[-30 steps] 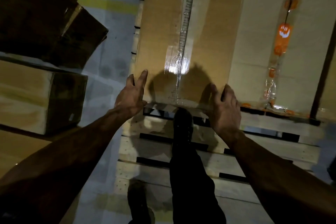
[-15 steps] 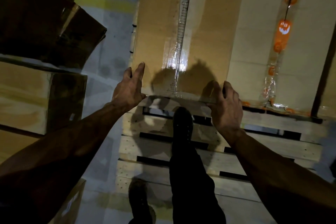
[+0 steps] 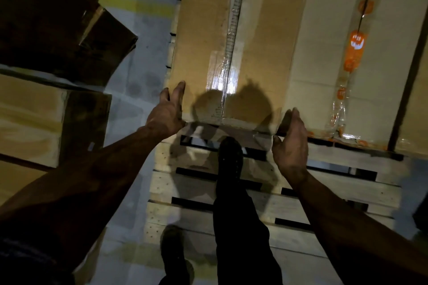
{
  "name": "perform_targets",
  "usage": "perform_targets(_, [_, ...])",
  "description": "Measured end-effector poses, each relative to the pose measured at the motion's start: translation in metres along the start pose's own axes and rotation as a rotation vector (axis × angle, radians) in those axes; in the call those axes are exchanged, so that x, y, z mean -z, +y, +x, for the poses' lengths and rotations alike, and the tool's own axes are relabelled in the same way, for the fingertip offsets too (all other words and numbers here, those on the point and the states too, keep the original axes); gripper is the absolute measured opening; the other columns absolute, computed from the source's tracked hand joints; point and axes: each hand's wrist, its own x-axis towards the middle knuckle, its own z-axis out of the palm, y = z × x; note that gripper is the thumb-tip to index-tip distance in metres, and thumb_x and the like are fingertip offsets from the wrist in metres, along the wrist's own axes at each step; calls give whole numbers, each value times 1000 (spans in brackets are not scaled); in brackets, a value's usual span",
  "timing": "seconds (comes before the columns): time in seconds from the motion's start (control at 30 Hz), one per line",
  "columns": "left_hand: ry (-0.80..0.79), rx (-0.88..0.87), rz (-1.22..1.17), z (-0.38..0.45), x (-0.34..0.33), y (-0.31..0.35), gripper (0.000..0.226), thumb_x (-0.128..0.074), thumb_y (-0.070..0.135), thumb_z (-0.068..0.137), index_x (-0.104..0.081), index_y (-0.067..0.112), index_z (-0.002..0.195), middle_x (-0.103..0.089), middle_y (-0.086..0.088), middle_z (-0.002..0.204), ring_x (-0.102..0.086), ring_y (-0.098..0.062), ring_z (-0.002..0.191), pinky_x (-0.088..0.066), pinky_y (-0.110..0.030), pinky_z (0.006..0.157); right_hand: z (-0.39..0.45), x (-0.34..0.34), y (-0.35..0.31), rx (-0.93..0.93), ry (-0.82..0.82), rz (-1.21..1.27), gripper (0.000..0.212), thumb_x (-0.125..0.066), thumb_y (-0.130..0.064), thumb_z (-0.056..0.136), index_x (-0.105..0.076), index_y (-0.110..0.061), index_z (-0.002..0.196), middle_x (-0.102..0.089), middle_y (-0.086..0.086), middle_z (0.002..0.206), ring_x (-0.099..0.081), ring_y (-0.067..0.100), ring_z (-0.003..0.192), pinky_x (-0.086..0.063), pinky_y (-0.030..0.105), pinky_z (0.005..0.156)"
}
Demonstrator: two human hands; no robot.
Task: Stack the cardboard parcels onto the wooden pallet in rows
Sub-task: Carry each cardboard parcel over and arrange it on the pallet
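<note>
Both hands sit further apart on the parcel [image 3: 231,41] than 0.5 s ago: left hand [image 3: 168,113] now at its near-left corner, fingers straight along the side; right hand [image 3: 290,143] at its near-right corner, fingers relaxed against the edge. Parcel lies on the pallet [image 3: 335,194], far-left, touching a second parcel [image 3: 324,53] to the right. One shoe [image 3: 230,157] stands on the slats.

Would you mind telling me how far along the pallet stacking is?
Done: a parcel with orange tape lies on the pallet. In hand: the left hand and right hand hold the near corners of a brown parcel beside it. Left: boxes on the floor; bare slats nearer.
</note>
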Motion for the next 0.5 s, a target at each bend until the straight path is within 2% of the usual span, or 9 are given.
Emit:
perform_targets(0.1, [-32,-10,-114,1,3,-1,120,-84,13,76,3,29,158,-10,-18,160,-36,-42,137,-38,-44,109,-1,6,-2,-89,-4,34,82,-70,-5,86,-24,-5,155,-45,18,147,-38,33,137,-32,38,113])
perform_targets(0.2, [42,-13,-439,7,8,5,118,-84,34,66,-7,24,156,-30,-5,151,-36,-29,135,-37,-47,113,10,9,-9,-51,32,21,61,-65,1,84,-43,2,142,-52,22,132,-46,36,126,-35,34,103])
perform_targets(0.27, [102,54,-610,17,12,14,99,-77,25,78,-12,19,153,-35,4,138,-38,-19,128,-37,-36,109,28,9,-18,-82,5,17,44,-63,-2,83,-52,1,126,-55,20,120,-49,36,114,-40,36,95])
perform_targets(0.33, [121,128,-664,33,20,23,78,-69,15,88,-22,15,150,-44,-3,133,-45,-24,124,-41,-35,96,50,6,-29,-78,-8,14,29,-61,-7,79,-55,-2,107,-56,19,108,-51,36,101,-45,40,82])
perform_targets(0.37, [117,165,-704,42,24,27,72,-68,15,88,-28,13,147,-48,-7,132,-48,-26,120,-42,-35,92,62,4,-35,-67,-18,19,27,-61,-10,80,-54,-3,105,-55,19,107,-51,36,101,-43,38,79])
perform_targets(0.43, [120,213,-776,58,35,35,65,-70,19,87,-36,13,142,-52,-9,130,-53,-25,113,-46,-34,82,83,3,-50,-81,-32,46,36,-65,-16,86,-53,-3,118,-50,19,120,-48,36,111,-43,37,89])
perform_targets(0.5, [139,239,-802,73,46,44,65,-72,25,82,-42,15,138,-57,-7,124,-57,-26,109,-48,-32,73,105,4,-64,-121,-18,43,48,-67,-25,90,-50,-3,129,-44,20,130,-44,39,120,-43,43,101])
